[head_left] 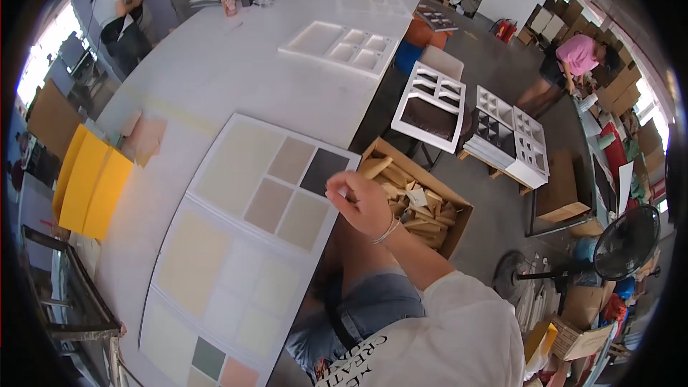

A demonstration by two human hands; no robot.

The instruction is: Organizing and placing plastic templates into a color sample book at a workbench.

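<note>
My right hand (364,204) hovers at the bench's near edge, fingers pinched together beside the dark tile (324,170) on the sample board (215,258); whether they grip anything I cannot tell. The tile looks thin, stiff and light; I'd lift it by its edge. My left hand is out of view.

White sample board (244,244) shows beige, tan and one black tile (324,170); at nine o'clock, yellow folders (89,186); white surface (215,64).
</note>
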